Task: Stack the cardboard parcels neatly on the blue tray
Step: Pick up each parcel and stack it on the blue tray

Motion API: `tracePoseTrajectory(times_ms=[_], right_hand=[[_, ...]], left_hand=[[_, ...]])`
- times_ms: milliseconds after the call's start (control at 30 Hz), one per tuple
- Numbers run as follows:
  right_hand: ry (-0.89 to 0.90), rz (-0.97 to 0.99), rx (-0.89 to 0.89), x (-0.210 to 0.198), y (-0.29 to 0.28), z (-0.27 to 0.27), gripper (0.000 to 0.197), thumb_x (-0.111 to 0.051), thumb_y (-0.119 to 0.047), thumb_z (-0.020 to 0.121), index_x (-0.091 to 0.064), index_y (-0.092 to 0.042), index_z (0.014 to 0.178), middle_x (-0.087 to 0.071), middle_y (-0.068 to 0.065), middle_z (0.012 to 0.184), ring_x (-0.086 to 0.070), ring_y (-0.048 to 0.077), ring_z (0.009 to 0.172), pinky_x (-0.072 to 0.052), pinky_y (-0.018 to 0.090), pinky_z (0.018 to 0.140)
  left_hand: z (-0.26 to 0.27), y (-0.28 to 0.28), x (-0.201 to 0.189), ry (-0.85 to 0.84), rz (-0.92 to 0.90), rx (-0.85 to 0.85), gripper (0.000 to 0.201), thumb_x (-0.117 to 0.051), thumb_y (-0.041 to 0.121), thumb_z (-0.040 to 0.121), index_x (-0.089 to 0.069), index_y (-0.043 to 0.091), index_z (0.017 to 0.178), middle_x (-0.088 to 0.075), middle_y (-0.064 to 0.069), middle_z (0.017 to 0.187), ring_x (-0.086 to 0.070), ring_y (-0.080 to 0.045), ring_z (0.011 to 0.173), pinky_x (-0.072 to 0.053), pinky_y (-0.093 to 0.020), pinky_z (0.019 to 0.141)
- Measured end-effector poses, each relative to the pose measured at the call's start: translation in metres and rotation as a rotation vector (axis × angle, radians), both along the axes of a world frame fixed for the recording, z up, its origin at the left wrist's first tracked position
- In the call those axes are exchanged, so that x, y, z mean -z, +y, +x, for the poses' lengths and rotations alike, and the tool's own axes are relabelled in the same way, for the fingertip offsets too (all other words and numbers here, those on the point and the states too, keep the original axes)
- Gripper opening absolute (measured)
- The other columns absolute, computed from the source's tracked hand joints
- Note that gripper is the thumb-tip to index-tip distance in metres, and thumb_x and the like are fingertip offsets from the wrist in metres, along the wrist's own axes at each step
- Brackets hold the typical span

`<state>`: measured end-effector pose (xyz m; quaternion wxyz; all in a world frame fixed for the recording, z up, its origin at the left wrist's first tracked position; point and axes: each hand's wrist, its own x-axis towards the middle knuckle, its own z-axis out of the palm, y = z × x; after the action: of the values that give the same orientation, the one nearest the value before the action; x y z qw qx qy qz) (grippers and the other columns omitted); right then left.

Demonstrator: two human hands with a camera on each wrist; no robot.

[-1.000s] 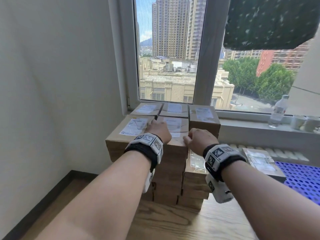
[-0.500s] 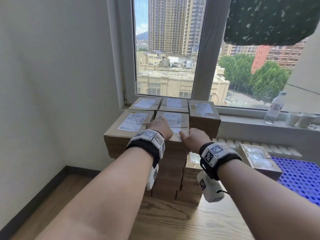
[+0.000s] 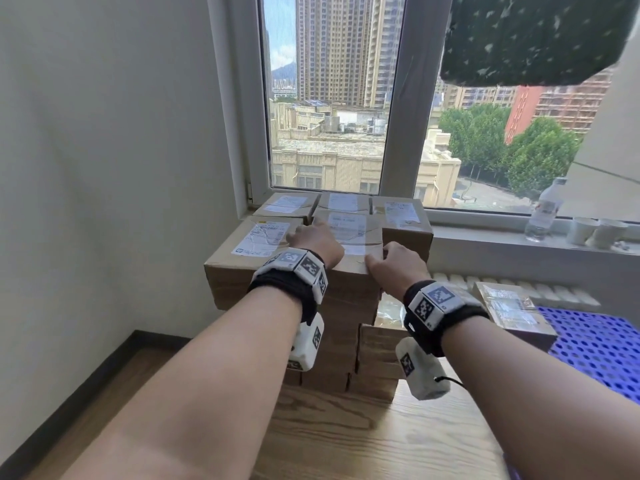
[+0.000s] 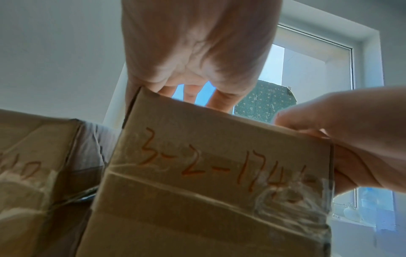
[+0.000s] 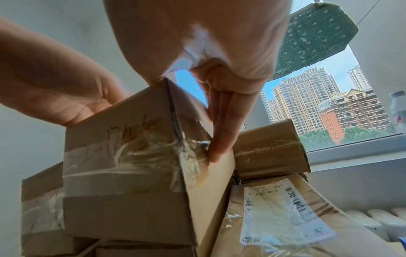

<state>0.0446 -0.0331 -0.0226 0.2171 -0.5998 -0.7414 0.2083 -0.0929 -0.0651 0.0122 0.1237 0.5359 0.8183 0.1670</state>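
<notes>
Several brown cardboard parcels are piled under the window. Both hands hold the middle front parcel (image 3: 349, 226) on top of the pile; orange handwriting runs across its taped front (image 4: 208, 182). My left hand (image 3: 313, 237) lies over its left top corner, palm against the left side (image 5: 61, 83). My right hand (image 3: 394, 259) grips the right front corner, fingers (image 5: 219, 121) pointing down the right side. The blue perforated tray (image 3: 595, 348) sits low at the right, with one flat parcel (image 3: 509, 310) at its left end.
A wall stands close on the left. A water bottle (image 3: 545, 211) and paper cups (image 3: 585, 230) sit on the sill, above a radiator (image 3: 519, 285). A green cloth (image 3: 536, 36) hangs at the upper right. Wooden boards (image 3: 346, 438) lie below my arms.
My right hand has moved up and left onto the parcel's right front corner. The left hand stays at its left edge. The view has drawn nearer to the pile.
</notes>
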Motion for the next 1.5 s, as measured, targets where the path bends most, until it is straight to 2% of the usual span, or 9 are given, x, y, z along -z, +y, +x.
tracePoseTrajectory(times_ms=[300, 433, 567, 733, 933, 1100, 1200, 1300, 1500], right_hand=[[0.084, 0.09, 0.008, -0.021, -0.013, 0.034, 0.046, -0.052, -0.035, 0.092, -0.051, -0.013, 0.133, -0.064, 0.008, 0.12, -0.056, 0.023, 0.096, -0.044, 0.032, 0.085], [0.138, 0.11, 0.018, -0.024, -0.019, 0.055, 0.044, -0.055, -0.03, 0.091, -0.046, -0.018, 0.133, -0.065, 0.003, 0.115, -0.059, 0.022, 0.096, -0.048, 0.038, 0.092], [0.215, 0.085, 0.08, -0.023, -0.024, 0.079, 0.057, -0.058, -0.032, 0.087, -0.039, -0.023, 0.139, -0.065, 0.003, 0.117, -0.061, 0.024, 0.103, -0.048, 0.039, 0.093], [0.323, 0.005, 0.111, -0.025, -0.024, 0.108, 0.075, -0.058, -0.032, 0.077, -0.033, -0.023, 0.148, -0.054, 0.01, 0.134, -0.055, 0.028, 0.117, -0.048, 0.046, 0.099], [0.411, -0.01, 0.156, -0.019, -0.026, 0.156, 0.058, -0.056, -0.04, 0.059, -0.061, -0.024, 0.114, -0.059, 0.009, 0.12, -0.061, 0.025, 0.105, -0.055, 0.042, 0.089], [0.479, -0.027, 0.199, -0.007, -0.026, 0.204, 0.047, -0.057, -0.043, 0.05, -0.064, -0.031, 0.095, -0.063, 0.008, 0.112, -0.064, 0.025, 0.1, -0.058, 0.045, 0.087], [0.544, -0.033, 0.231, -0.006, -0.035, 0.232, 0.022, -0.063, -0.031, 0.066, -0.064, -0.027, 0.087, -0.069, 0.005, 0.104, -0.068, 0.023, 0.093, -0.059, 0.042, 0.085], [0.594, -0.048, 0.248, 0.001, -0.037, 0.262, 0.013, -0.062, -0.014, 0.084, -0.066, -0.019, 0.096, -0.071, -0.001, 0.093, -0.067, 0.018, 0.086, -0.056, 0.034, 0.079], [0.635, -0.049, 0.274, 0.016, -0.039, 0.335, 0.016, -0.062, -0.009, 0.087, -0.067, -0.014, 0.101, -0.071, 0.001, 0.095, -0.068, 0.021, 0.089, -0.056, 0.036, 0.085]], left_hand=[[0.026, -0.003, -0.019, -0.143, 0.207, -0.117, 0.051, -0.051, 0.016, 0.091, -0.028, 0.008, 0.135, -0.057, -0.017, 0.129, -0.049, -0.036, 0.122, -0.031, -0.046, 0.111], [0.037, 0.0, -0.018, -0.295, 0.223, -0.172, 0.076, -0.063, 0.034, 0.086, -0.019, 0.013, 0.144, -0.053, -0.015, 0.135, -0.046, -0.037, 0.127, -0.038, -0.048, 0.107], [0.057, 0.001, -0.019, -0.367, 0.213, -0.164, 0.074, -0.066, 0.037, 0.082, -0.028, 0.01, 0.141, -0.05, -0.015, 0.137, -0.045, -0.034, 0.129, -0.042, -0.042, 0.103], [0.083, 0.01, -0.01, -0.438, 0.223, -0.102, 0.076, -0.051, 0.036, 0.058, -0.053, 0.008, 0.129, -0.055, -0.016, 0.13, -0.054, -0.034, 0.118, -0.049, -0.046, 0.099], [0.126, 0.009, -0.01, -0.547, 0.28, 0.008, 0.071, -0.062, 0.036, 0.063, -0.047, 0.015, 0.13, -0.054, -0.01, 0.127, -0.056, -0.031, 0.115, -0.051, -0.046, 0.096], [0.16, 0.014, -0.002, -0.594, 0.28, 0.104, 0.049, -0.059, 0.03, 0.065, -0.057, 0.019, 0.112, -0.065, -0.005, 0.109, -0.062, -0.023, 0.098, -0.056, -0.042, 0.087], [0.185, 0.013, 0.005, -0.684, 0.268, 0.136, 0.05, -0.063, 0.021, 0.075, -0.046, 0.014, 0.122, -0.06, -0.006, 0.109, -0.06, -0.024, 0.1, -0.053, -0.042, 0.09], [0.212, 0.016, 0.016, -0.864, 0.235, 0.175, 0.057, -0.061, 0.009, 0.077, -0.036, 0.008, 0.128, -0.058, -0.01, 0.106, -0.061, -0.02, 0.087, -0.053, -0.035, 0.071], [0.281, 0.021, 0.028, -0.957, 0.197, 0.214, 0.054, -0.062, 0.014, 0.059, -0.041, 0.009, 0.108, -0.053, -0.009, 0.095, -0.056, -0.019, 0.077, -0.05, -0.032, 0.059]])
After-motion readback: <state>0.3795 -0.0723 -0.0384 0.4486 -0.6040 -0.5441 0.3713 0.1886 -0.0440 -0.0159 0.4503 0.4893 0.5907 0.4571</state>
